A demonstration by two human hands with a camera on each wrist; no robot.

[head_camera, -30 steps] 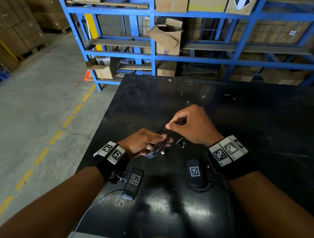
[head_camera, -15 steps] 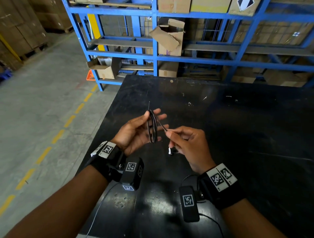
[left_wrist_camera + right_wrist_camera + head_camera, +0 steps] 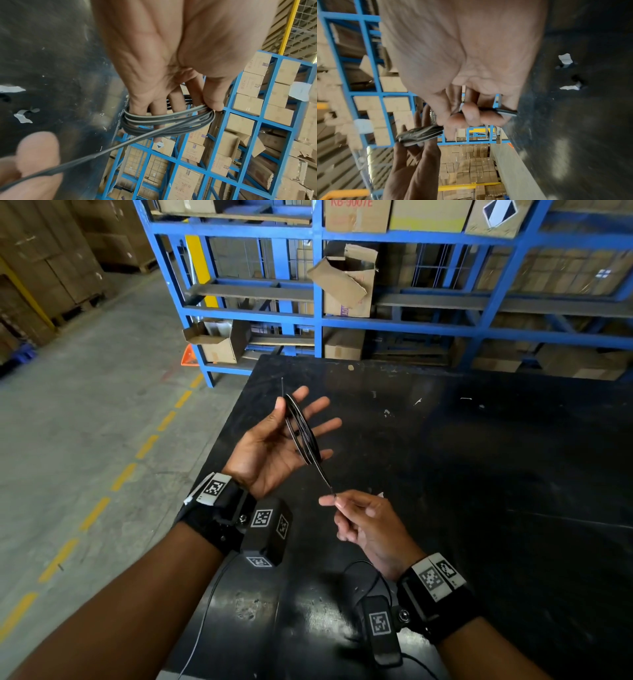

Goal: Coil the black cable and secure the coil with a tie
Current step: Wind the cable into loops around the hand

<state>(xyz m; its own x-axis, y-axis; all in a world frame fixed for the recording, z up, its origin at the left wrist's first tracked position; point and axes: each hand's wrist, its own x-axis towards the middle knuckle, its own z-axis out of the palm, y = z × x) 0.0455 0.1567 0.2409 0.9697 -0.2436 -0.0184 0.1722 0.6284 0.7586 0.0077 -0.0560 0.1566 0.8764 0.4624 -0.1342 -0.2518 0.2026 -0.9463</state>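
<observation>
The black cable is wound into a small coil (image 3: 303,433) that stands on edge in my raised left hand (image 3: 270,446). My thumb pinches the coil's top against a finger, and the other fingers spread behind it. In the left wrist view the coil (image 3: 164,121) loops around my fingers. A straight strand (image 3: 323,477) runs from the coil down to my right hand (image 3: 334,501), which pinches the free end between thumb and forefinger. The right wrist view shows that end (image 3: 506,113) poking out past the curled fingers, with the coil (image 3: 419,133) beyond them. No separate tie is in view.
Both hands hover over a black table (image 3: 479,474) whose left edge drops to a concrete floor (image 3: 85,440) with a dashed yellow line. Blue racks (image 3: 318,320) with cardboard boxes stand behind the table. Small white scraps (image 3: 380,494) lie on the tabletop.
My left hand rose and turned palm-up, its fingers spreading behind the coil. My right hand drew back toward me from the coil, stretching the strand straight.
</observation>
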